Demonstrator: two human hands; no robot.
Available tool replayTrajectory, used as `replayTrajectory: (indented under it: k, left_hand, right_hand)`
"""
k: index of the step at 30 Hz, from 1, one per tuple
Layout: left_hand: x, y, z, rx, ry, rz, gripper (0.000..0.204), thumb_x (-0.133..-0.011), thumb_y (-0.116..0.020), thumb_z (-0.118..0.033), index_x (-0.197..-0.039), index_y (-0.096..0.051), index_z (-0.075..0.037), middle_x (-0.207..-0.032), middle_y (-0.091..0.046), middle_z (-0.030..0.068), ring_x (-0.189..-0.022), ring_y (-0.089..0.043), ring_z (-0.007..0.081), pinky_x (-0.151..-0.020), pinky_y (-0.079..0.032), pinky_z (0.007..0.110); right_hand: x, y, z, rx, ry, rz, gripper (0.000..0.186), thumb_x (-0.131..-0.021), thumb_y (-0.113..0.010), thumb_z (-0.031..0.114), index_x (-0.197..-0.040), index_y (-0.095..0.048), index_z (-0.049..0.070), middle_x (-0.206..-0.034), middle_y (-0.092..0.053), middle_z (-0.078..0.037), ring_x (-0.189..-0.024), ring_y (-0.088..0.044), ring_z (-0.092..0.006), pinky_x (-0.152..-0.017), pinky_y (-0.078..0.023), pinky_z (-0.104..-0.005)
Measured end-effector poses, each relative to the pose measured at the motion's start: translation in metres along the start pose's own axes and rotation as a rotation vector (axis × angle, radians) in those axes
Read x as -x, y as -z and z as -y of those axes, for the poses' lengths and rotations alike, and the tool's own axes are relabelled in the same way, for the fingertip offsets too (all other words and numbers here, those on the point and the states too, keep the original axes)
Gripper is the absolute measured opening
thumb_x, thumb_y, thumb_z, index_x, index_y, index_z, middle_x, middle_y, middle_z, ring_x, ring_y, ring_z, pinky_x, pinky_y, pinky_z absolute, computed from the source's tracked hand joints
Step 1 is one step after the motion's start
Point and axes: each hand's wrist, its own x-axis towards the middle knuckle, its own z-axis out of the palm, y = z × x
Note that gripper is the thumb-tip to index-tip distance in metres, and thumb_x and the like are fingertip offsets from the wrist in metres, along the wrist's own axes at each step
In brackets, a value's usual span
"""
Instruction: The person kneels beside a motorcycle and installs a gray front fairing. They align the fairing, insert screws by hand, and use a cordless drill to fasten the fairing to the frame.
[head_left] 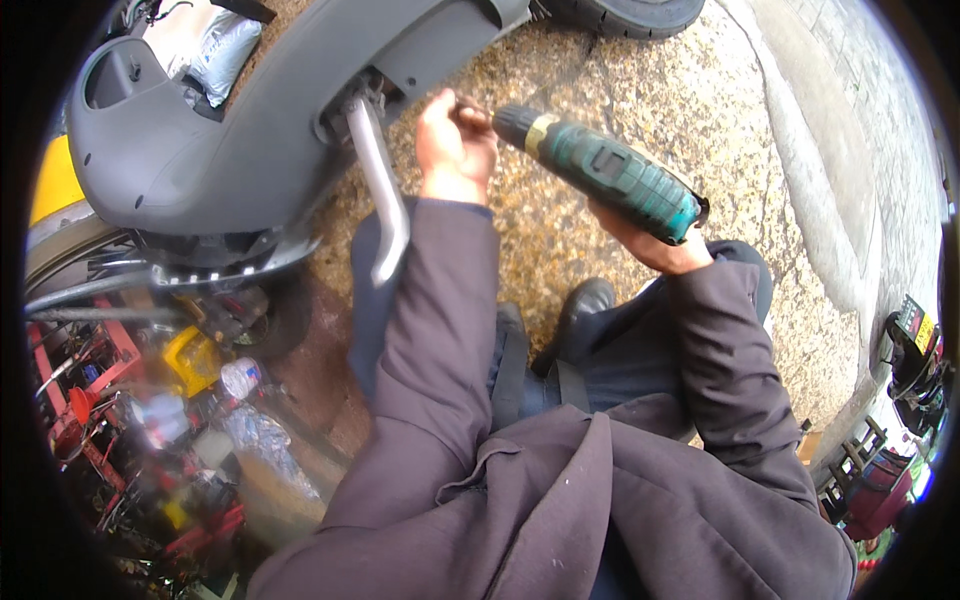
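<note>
"Right hand (655, 240), what's it got?"
"Its fingers hold the green drill (605, 165), tip beside the curled left hand (457, 155). Can't tell what that one holds."
"And the yellow container (192, 362)?"
"Down left. I can't see inside."

The ground (700, 120) is tan and speckled. Two shoes (587, 300) rest on it, and a black tire (650, 20) far off.
</note>
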Motion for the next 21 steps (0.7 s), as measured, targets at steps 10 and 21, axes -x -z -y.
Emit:
replayTrajectory:
  k: [10,21]
  left_hand:
    - [-0.003,0.002,-0.005,0.125,-0.060,0.067,0.028,-0.102,-0.044,-0.027,-0.088,-0.056,-0.006,-0.078,-0.059,0.0057,-0.067,-0.054,0.0140,-0.069,-0.049,0.030]
    - [-0.032,0.009,0.009,-0.490,-0.545,-0.098,0.053,-0.100,-0.051,-0.006,-0.148,-0.027,-0.007,-0.084,-0.056,0.0073,-0.055,-0.049,0.0126,-0.049,-0.047,0.030]
  right_hand:
    - [-0.020,0.002,0.028,-0.511,-0.428,0.082,0.035,-0.086,-0.077,0.016,-0.117,-0.067,0.005,-0.104,-0.071,-0.011,-0.094,-0.067,-0.0221,-0.086,-0.053,-0.0372]
    - [-0.026,0.012,0.033,-0.707,-0.653,-0.023,0.037,-0.082,-0.079,0.013,-0.116,-0.067,0.006,-0.104,-0.070,-0.008,-0.094,-0.064,-0.0203,-0.085,-0.052,-0.0385]
